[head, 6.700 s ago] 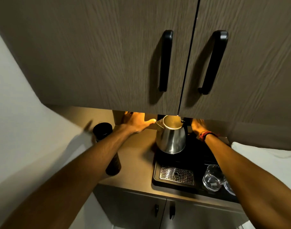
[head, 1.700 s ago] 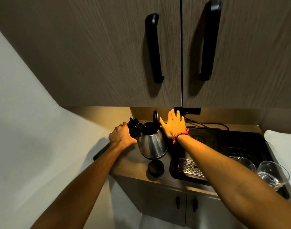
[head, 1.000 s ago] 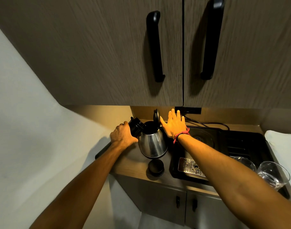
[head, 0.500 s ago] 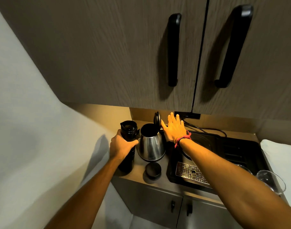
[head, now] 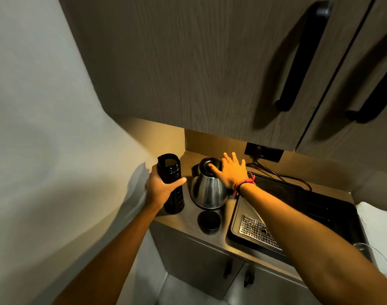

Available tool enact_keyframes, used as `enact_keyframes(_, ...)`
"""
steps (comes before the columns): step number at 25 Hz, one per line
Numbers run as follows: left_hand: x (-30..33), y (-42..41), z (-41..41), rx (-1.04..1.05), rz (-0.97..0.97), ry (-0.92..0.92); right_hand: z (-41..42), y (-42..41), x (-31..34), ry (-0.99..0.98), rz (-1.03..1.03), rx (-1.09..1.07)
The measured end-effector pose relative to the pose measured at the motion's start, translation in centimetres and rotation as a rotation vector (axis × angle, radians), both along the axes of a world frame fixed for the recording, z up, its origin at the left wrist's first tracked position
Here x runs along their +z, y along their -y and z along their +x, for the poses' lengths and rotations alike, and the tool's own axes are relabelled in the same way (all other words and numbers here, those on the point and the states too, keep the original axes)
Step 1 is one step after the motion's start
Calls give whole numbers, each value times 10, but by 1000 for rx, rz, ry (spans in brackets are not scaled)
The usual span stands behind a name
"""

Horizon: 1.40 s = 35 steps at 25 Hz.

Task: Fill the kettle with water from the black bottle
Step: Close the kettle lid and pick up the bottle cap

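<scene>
The black bottle (head: pixel 171 183) stands upright and uncapped on the counter's left end, with my left hand (head: pixel 160 188) wrapped around its middle. Right beside it sits the steel kettle (head: pixel 208 191), its black lid (head: pixel 209 166) lying down flat on top. My right hand (head: pixel 231 170) rests on that lid with fingers spread, its palm over the kettle's right side. The bottle's round black cap (head: pixel 209 220) lies on the counter in front of the kettle.
A black tray (head: pixel 320 208) with a perforated metal drain plate (head: pixel 257 231) fills the counter's right part. A clear glass (head: pixel 372 256) shows at the right edge. Upper cabinet doors with black handles (head: pixel 302 56) hang low overhead. A wall socket with a cord (head: pixel 264 151) sits behind.
The bottle went from tilted over the kettle to upright on the counter, still in my left hand. The kettle lid, upright before, is now down under my right hand.
</scene>
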<state>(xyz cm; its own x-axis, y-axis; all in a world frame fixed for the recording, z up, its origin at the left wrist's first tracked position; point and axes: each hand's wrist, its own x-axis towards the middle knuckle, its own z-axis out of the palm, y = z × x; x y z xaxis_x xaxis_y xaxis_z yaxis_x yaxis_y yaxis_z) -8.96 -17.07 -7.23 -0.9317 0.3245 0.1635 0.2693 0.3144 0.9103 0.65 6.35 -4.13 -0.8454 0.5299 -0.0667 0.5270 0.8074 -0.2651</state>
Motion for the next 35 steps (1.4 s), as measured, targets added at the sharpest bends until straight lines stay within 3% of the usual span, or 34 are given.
enact_keyframes(2, 16, 2, 3, 98, -7, -152, 0, 1, -4, -37, 31, 13)
enact_keyframes(4, 33, -2, 8, 170, -33, -508, 5, -2, -9, -123, 64, 86)
enact_keyframes(6, 49, -25, 19, 47, -116, -866, 12, -3, -14, -213, 120, 163)
enact_keyframes(8, 53, -59, 37, -179, -354, -1003, 18, -2, -20, -232, 174, 214)
enact_keyframes(11, 36, -96, 50, -343, -774, -678, 23, 0, -23, -184, 196, 213)
enact_keyframes(13, 23, -105, 45, -385, -935, -472, 22, 0, -20, -149, 219, 205)
enact_keyframes(18, 9, -120, 35, -396, -880, -328, 15, 8, -12, -42, 280, 215)
enact_keyframes(22, 7, -113, 35, -427, -870, -318, 19, 14, -7, -28, 247, 198)
enact_keyframes(27, -23, -66, 60, -322, -543, -454, 69, 35, -49, -273, 502, 394)
enact_keyframes(29, -45, -38, 73, -360, -536, -540, 84, 46, -72, -192, 397, 463)
enact_keyframes(32, -72, -3, 88, -396, -624, -545, 91, 63, -99, 92, 204, 501)
enact_keyframes(35, -87, 22, 90, -395, -688, -538, 84, 77, -106, 150, 162, 475)
